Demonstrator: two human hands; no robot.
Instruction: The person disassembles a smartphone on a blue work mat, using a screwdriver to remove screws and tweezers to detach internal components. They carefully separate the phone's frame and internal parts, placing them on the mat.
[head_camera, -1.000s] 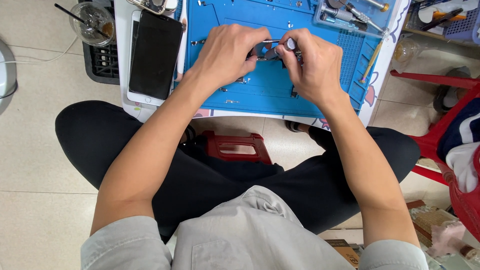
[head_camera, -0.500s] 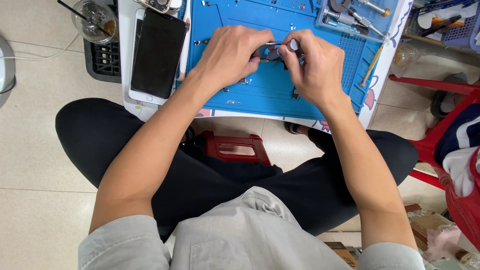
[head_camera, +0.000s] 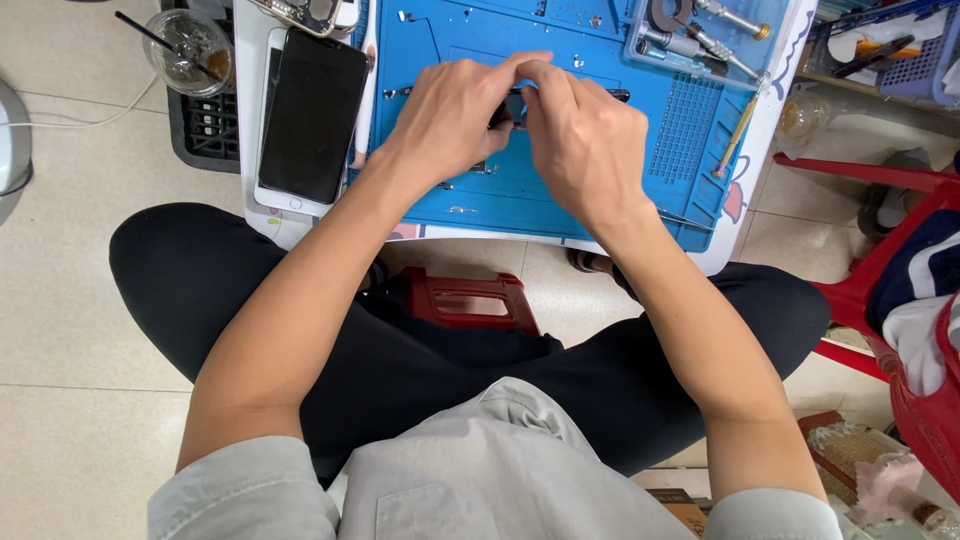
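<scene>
I see both hands meeting over the middle of the blue silicone work mat (head_camera: 560, 200) that covers most of the white tabletop (head_camera: 262, 225). The left hand (head_camera: 455, 120) and the right hand (head_camera: 585, 140) have their fingertips pinched together around a small dark part (head_camera: 512, 108), of which only a sliver shows between the thumbs. Both hands are curled closed on it, the fingers bent tight; I cannot tell what the part is, since the knuckles hide most of it. A thin dark strip (head_camera: 610, 96) lies on the mat just past the right hand and runs left to right across the mat; whether it joins the held part I cannot tell.

The part sits straight ahead of the body, between the two hands and about as near to one as to the other. Its visible bit seems to lie crosswise, along the line from thumb to thumb.

To the left of the mat, well apart from the hands, a black-screened smartphone with a white frame (head_camera: 310, 115) lies face up. Further left a clear plastic cup with a black straw (head_camera: 188, 50) stands on a black crate. At the far right corner of the mat, silver screwdrivers (head_camera: 700, 40) rest in a tray, and a thin yellow-handled tool (head_camera: 738, 135) lies along the mat's right edge.
</scene>
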